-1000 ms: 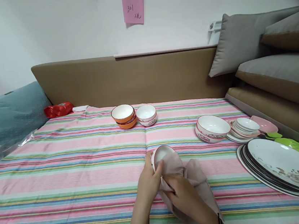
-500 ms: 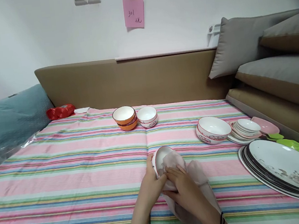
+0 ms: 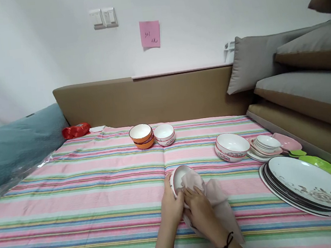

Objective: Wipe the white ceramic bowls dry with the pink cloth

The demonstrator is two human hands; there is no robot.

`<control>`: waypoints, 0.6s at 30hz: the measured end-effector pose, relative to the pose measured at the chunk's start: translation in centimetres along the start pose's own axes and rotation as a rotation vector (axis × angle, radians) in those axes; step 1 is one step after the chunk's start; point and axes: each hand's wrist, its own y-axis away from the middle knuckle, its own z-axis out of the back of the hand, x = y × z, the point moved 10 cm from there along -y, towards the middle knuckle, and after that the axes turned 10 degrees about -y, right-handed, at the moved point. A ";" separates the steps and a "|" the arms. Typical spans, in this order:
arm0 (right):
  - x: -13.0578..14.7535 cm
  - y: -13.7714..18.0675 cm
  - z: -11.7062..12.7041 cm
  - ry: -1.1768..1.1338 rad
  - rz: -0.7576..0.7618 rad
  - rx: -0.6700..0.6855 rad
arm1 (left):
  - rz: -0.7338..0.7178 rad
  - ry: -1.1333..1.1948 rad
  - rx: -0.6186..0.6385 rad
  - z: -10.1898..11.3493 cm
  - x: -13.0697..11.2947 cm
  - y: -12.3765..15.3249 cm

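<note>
My left hand [image 3: 171, 207] grips a small white bowl [image 3: 180, 176] with a pink rim by its left side, tilted toward me above the striped cloth. My right hand [image 3: 199, 212], a black band on its wrist, presses a pale pink cloth [image 3: 215, 196] into and over the bowl's right side. The cloth hangs down onto the striped surface and hides part of the bowl.
Stacked orange bowls [image 3: 141, 135] and white bowls [image 3: 164, 134] sit at the back. To the right lie a wide white bowl [image 3: 232, 146], stacked small dishes [image 3: 265, 146], large plates [image 3: 307, 185] and green dishes [image 3: 324, 163]. Cushions [image 3: 305, 82] rise on the right, a teal blanket [image 3: 11, 145] on the left.
My right hand has slid up from below the bowl onto its rim with the cloth. The view has tilted upward, so more wall shows.
</note>
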 end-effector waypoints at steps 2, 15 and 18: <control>0.1 0.1 -0.2 0.019 0.004 0.008 | -0.012 0.016 -0.010 0.0 0.3 0.0; 0.5 0.5 0.2 0.034 0.035 -0.059 | -0.008 -0.017 -0.073 0.4 0.2 0.8; 0.6 0.5 0.5 0.024 0.043 -0.082 | 0.013 -0.027 -0.098 0.5 0.4 1.2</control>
